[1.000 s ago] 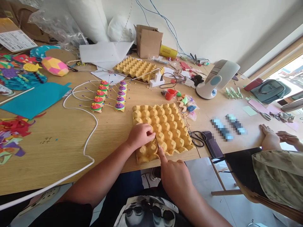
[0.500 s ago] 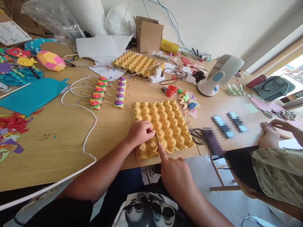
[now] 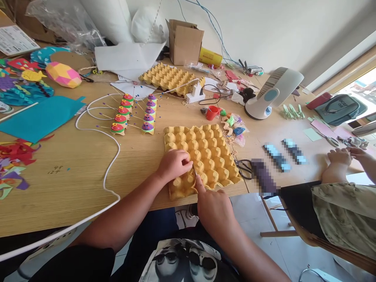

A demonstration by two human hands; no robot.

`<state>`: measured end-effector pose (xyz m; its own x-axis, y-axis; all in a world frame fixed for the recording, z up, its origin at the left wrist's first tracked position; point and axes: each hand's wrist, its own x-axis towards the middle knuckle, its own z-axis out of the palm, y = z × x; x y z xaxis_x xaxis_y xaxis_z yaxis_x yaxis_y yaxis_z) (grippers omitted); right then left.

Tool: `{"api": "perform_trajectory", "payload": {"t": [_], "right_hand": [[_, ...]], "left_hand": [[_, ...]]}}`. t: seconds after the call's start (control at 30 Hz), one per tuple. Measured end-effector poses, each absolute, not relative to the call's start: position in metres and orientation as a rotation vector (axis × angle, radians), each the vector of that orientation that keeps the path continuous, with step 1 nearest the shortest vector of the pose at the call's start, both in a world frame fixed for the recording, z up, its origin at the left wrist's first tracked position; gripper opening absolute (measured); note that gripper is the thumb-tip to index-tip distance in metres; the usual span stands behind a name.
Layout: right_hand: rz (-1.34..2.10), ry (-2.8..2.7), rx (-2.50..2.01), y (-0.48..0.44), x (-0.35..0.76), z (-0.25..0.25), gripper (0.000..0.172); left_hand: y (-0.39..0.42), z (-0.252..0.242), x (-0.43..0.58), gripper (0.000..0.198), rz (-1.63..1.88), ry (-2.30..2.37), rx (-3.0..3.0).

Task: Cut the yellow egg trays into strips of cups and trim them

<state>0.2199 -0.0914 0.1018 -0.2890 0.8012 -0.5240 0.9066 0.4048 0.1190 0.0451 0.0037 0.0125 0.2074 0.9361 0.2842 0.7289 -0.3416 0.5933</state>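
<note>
A yellow pulp egg tray (image 3: 210, 164) lies at the table's front edge, its bumps facing up. My left hand (image 3: 175, 164) rests on its left part, fingers curled and pinching a ridge of the tray. My right hand (image 3: 216, 207) is closed round a knife (image 3: 194, 170), with the index finger stretched along it. Only a thin, dark bit of the blade shows; its handle is hidden in the fist. The tip touches the tray between two bumps, just right of my left fingertips.
Black-handled scissors (image 3: 243, 168) lie right of the tray. Beyond are painted egg-carton caterpillars (image 3: 147, 113), a red cup (image 3: 212, 113), another egg tray (image 3: 167, 78) and a white fan (image 3: 272, 94). A white cable (image 3: 113, 168) crosses the left side. A co-worker's hands (image 3: 342, 156) rest at the right.
My right hand has shifted slightly left and up with the knife along the tray. My left hand stays in place. The co-worker's hands have drawn together.
</note>
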Motion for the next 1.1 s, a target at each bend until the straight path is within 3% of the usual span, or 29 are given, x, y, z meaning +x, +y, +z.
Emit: {"api": "perform_trajectory", "payload": {"t": [0.23, 0.5, 0.7, 0.93, 1.1], "right_hand": [[-0.254, 2.142, 1.431, -0.101, 0.224, 0.104, 0.081], [-0.266, 2.173, 1.462, -0.089, 0.218, 0.102, 0.074], [-0.242, 2.147, 1.424, -0.1, 0.224, 0.104, 0.081], [-0.261, 2.175, 1.484, -0.088, 0.217, 0.102, 0.074], [-0.27, 2.141, 1.436, -0.1, 0.221, 0.108, 0.079]], "left_hand": [[0.003, 0.013, 0.046, 0.03, 0.878, 1.569, 2.147], [0.003, 0.013, 0.045, 0.03, 0.885, 1.568, 2.139], [0.003, 0.013, 0.046, 0.031, 0.875, 1.577, 2.143], [0.003, 0.012, 0.045, 0.03, 0.88, 1.576, 2.132], [0.003, 0.012, 0.045, 0.029, 0.885, 1.577, 2.128]]}}
